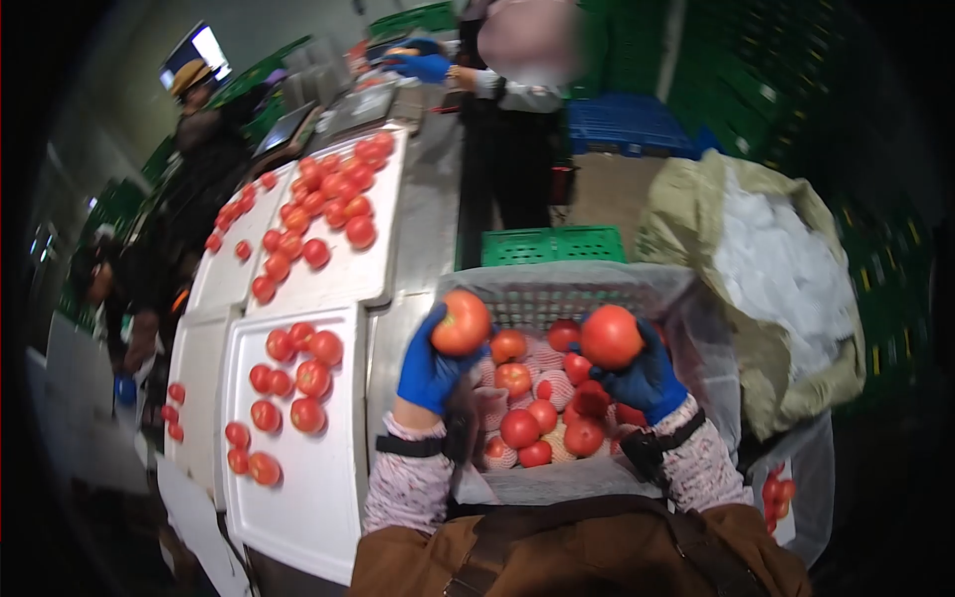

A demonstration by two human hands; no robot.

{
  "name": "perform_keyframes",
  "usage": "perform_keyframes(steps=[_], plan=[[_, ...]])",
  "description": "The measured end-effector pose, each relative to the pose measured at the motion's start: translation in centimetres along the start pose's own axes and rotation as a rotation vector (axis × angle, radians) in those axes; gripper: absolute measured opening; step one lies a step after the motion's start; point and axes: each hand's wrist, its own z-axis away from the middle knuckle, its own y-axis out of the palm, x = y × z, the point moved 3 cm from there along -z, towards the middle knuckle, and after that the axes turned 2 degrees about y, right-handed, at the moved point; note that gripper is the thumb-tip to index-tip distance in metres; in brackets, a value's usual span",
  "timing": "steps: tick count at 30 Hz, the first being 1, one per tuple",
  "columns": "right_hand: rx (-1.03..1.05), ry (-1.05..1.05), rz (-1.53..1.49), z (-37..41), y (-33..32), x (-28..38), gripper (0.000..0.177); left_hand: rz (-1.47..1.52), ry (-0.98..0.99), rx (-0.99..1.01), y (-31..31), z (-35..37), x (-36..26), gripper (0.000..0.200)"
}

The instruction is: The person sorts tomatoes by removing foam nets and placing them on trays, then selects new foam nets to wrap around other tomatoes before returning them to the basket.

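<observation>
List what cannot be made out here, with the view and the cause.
All in the head view:
Floor of the lined crate: covered by its tomatoes.
Left hand and right hand: some fingers hidden behind the held tomatoes.
White stuff in the sack: too blurred to identify.
Item in the co-worker's hands: small, blurred.
Brown garment: cut by the bottom edge.

Left fingers (426, 343), right fingers (652, 353) curled

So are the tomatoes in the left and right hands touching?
Apart: the head view shows a clear gap between the left-hand tomato and the right-hand tomato, the crate wall visible there.
</observation>
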Motion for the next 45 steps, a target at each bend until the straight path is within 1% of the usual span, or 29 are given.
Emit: perform_keyframes(steps=[2,4,6,7,8,9,10,11,12,13,14,15,16,17,18,19,20,22,23,24,26,27,29,30,33,35,38,41,45], plan=[[-0.163,-0.173,0.024,0.2,-1.9,0.0,0.059,0.067,0.104,-0.083,-3.5,-2.4,-5.0,0.047],[-0.171,-0.146,-0.009,0.2,-1.3,-0.1,0.059,0.1,0.226,-0.247,-7.6,-5.6,-9.4,0.047],[-0.187,-0.145,-0.046,0.0,-1.2,-0.2,0.059,0.021,0.406,-0.348,-11.3,-7.7,-12.6,0.049],[-0.237,-0.296,0.71,0.0,-1.0,0.2,0.061,-0.639,0.691,-0.413,-14.6,-8.9,-14.1,0.05],[-0.287,-0.432,1.468,0.2,-0.5,0.2,0.063,-1.314,0.942,-0.434,-16.8,-9.4,-14.8,0.05],[-0.427,-0.493,1.452,0.4,0.1,0.2,0.067,-0.969,0.712,-0.371,-13.7,-8.5,-14.2,0.047],[-0.366,-0.514,1.308,0.1,-1.5,0.2,0.069,-0.489,0.51,-0.367,-10.3,-7.4,-13.3,0.044],[-0.348,-0.526,1.21,-0.1,-2.1,0.3,0.065,-0.093,0.355,-0.451,-6.7,-6.0,-12.4,0.04],[-0.331,-0.512,1.116,-0.3,-2.3,0.3,0.06,-0.226,0.344,-0.205,-5.3,-6.0,-10.6,0.052],[-0.317,-0.49,1.01,-0.6,-2.6,0.5,0.057,-0.466,0.341,0.045,1.9,-2.8,-7.5,0.048],[-0.281,-0.449,0.892,-0.6,-3.0,0.3,0.054,-0.841,0.319,0.163,4.5,-2.2,-4.6,0.053],[-0.203,-0.335,0.638,-0.8,-3.6,0.0,0.052,-0.9,0.179,0.252,6.8,-0.7,-0.9,0.054],[-0.102,-0.093,0.143,-0.7,-2.1,-1.0,0.051,-1.149,0.231,0.346,8.2,0.7,2.2,0.063],[-0.107,-0.089,0.136,-0.7,-0.6,-2.2,0.051,-1.454,0.526,0.62,8.1,0.9,4.8,0.083],[-0.242,-0.2,0.318,-0.7,1.0,-3.3,0.05,-1.574,0.547,0.676,10.1,2.3,6.8,0.087],[-0.373,-0.312,0.502,-0.3,2.0,-3.8,0.052,-1.561,0.627,0.629,10.4,2.8,8.2,0.085],[-0.368,-0.31,0.501,0.5,2.6,-3.9,0.052,-1.565,0.629,0.625,10.4,3.1,8.3,0.085],[-0.326,-0.236,0.902,2.4,3.2,-3.4,0.046,-1.104,0.4,0.46,9.9,3.1,7.6,0.079],[-0.18,-0.264,0.936,3.0,3.8,-2.9,0.043,-0.734,0.183,0.385,9.2,3.1,7.2,0.071],[-0.176,-0.262,0.928,3.0,4.3,-3.0,0.043,-0.556,0.114,0.372,8.5,3.2,7.1,0.068],[-0.244,-0.39,1.151,2.9,5.3,-3.2,0.035,-0.238,-0.068,0.327,7.8,3.9,7.5,0.073],[-0.243,-0.401,1.159,2.8,5.3,-3.3,0.035,-0.239,-0.066,0.322,7.8,4.0,7.5,0.073],[-0.255,-0.423,1.217,2.5,5.7,-3.6,0.034,-0.225,-0.103,0.275,7.7,4.2,7.5,0.084],[-0.269,-0.451,1.277,2.4,5.9,-3.7,0.033,-0.224,-0.1,0.27,7.7,4.4,7.4,0.084],[-0.261,-0.442,1.238,2.3,6.2,-4.0,0.032,-0.226,-0.043,0.266,8.0,4.6,7.1,0.082],[-0.259,-0.449,1.254,2.2,5.8,-4.1,0.033,-0.292,-0.019,0.338,8.4,5.0,6.9,0.084],[-0.261,-0.461,1.279,2.1,5.7,-4.0,0.033,-0.277,0.004,0.36,7.5,4.5,7.0,0.081],[-0.263,-0.465,1.295,2.1,5.4,-4.0,0.034,-0.283,0.001,0.397,7.9,4.5,6.8,0.08],[-0.254,-0.458,1.301,2.1,5.4,-4.0,0.034,-0.267,-0.015,0.396,7.6,4.4,6.9,0.08]])
